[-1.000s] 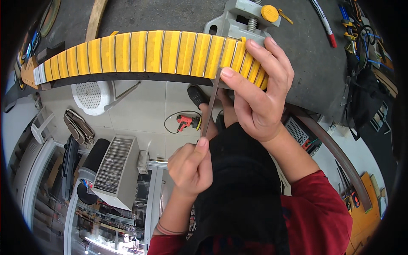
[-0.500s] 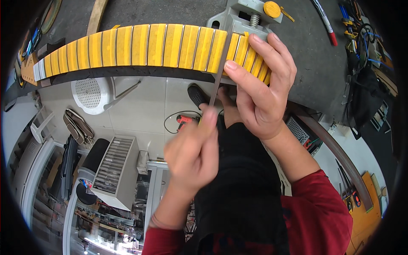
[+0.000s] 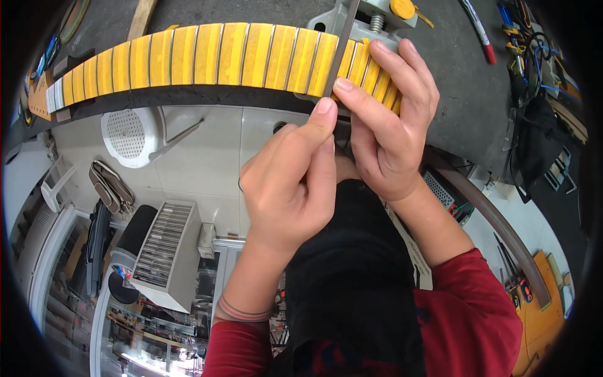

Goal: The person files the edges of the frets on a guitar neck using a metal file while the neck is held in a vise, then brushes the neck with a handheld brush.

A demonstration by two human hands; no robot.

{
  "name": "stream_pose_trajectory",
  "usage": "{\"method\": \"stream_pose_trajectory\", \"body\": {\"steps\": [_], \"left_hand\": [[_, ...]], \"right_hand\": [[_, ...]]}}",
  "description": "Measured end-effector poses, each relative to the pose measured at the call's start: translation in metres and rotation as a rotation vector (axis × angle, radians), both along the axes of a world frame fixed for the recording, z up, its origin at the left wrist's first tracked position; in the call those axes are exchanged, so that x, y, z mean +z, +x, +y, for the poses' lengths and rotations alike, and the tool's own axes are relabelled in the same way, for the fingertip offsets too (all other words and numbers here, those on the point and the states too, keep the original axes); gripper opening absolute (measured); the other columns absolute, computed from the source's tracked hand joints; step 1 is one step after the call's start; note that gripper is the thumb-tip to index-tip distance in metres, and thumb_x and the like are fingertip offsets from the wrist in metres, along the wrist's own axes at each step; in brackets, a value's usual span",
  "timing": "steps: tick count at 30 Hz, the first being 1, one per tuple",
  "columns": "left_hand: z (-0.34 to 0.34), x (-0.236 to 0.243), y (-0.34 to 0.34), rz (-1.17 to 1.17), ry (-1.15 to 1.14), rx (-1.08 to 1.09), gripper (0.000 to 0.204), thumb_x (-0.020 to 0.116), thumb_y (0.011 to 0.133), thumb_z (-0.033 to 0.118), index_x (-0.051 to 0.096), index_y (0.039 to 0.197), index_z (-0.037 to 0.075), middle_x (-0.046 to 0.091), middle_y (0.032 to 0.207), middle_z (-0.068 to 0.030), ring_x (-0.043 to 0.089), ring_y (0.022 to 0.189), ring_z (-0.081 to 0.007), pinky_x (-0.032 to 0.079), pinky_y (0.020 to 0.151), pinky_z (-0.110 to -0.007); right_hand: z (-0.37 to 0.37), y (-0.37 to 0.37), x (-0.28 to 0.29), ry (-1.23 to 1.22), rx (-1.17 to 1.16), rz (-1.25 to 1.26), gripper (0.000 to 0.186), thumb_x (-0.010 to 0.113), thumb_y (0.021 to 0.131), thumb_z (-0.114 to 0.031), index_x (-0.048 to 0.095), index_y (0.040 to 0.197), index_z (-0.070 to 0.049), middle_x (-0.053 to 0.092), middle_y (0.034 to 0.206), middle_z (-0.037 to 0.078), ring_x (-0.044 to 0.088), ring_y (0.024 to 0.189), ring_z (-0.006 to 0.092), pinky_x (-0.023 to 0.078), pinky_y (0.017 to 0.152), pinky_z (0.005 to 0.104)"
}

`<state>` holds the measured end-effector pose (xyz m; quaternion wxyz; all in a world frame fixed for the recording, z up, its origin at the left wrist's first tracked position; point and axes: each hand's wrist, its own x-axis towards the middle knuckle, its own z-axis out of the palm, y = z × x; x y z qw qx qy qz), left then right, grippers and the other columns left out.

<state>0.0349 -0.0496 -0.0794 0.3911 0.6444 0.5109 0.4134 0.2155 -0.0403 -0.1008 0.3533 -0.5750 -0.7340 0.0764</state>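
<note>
A guitar neck (image 3: 233, 55) lies across the bench, its fretboard covered with yellow tape between bare metal frets. My left hand (image 3: 292, 176) is closed on the near end of a narrow dark file (image 3: 340, 58), thumb along its top. The file lies across the fretboard along the frets, its far end passing over a grey vise (image 3: 364, 30). Resting on the wide end of the neck, my right hand (image 3: 396, 119) has its fingers spread; its thumb tip is against or right beside the file, and another fingertip reaches the neck's far edge.
A red-capped marker (image 3: 480, 34) and several tools with cables (image 3: 534, 47) lie on the dark bench at the right. Below its near edge are a white stool (image 3: 132, 138), a slatted white box (image 3: 166, 251) and a curved brown rail (image 3: 502, 213).
My left hand and the file have moved away from me across the fretboard, bringing the hand up close to the neck's near edge. My right hand has stayed in place on the neck.
</note>
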Motion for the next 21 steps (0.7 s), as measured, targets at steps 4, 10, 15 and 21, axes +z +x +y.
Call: {"method": "stream_pose_trajectory", "body": {"steps": [4,10,15,21], "left_hand": [[-0.055,-0.005,-0.030,0.127,0.080,-0.045,0.044,0.071,0.091,-0.015,0.076,0.132,-0.001,0.058,0.070,-0.0068,0.051,0.054,-0.0166,0.041,0.051,-0.031],[-0.018,-0.003,-0.008,0.240,0.117,-0.037,0.046,0.073,0.087,-0.014,0.077,0.131,0.001,0.054,0.066,-0.0065,0.049,0.052,-0.0186,0.038,0.050,-0.031],[-0.033,-0.010,-0.012,0.126,0.157,0.024,0.046,0.075,0.085,-0.013,0.079,0.127,0.002,0.051,0.064,-0.0055,0.047,0.050,-0.0208,0.038,0.049,-0.033],[-0.043,-0.010,-0.015,0.086,0.046,-0.005,0.044,0.075,0.087,-0.015,0.077,0.129,0.000,0.053,0.066,-0.0065,0.049,0.051,-0.0199,0.039,0.049,-0.033]], "right_hand": [[-0.007,0.008,-0.002,0.040,0.007,-0.051,0.052,0.075,0.087,0.005,0.079,0.131,-0.022,0.058,0.155,0.020,0.048,0.148,0.0473,0.036,0.123,0.0504],[-0.014,0.001,0.003,-0.038,0.017,-0.065,0.056,0.071,0.085,0.007,0.080,0.131,-0.023,0.057,0.157,0.020,0.043,0.152,0.0481,0.033,0.125,0.0514],[-0.014,0.003,-0.003,-0.021,0.000,-0.044,0.057,0.070,0.084,0.008,0.080,0.130,-0.023,0.058,0.157,0.020,0.043,0.153,0.0477,0.032,0.126,0.0519],[-0.016,0.003,-0.005,-0.013,-0.004,-0.036,0.055,0.072,0.084,0.006,0.080,0.130,-0.024,0.059,0.156,0.019,0.044,0.152,0.0472,0.032,0.125,0.0511]]}}
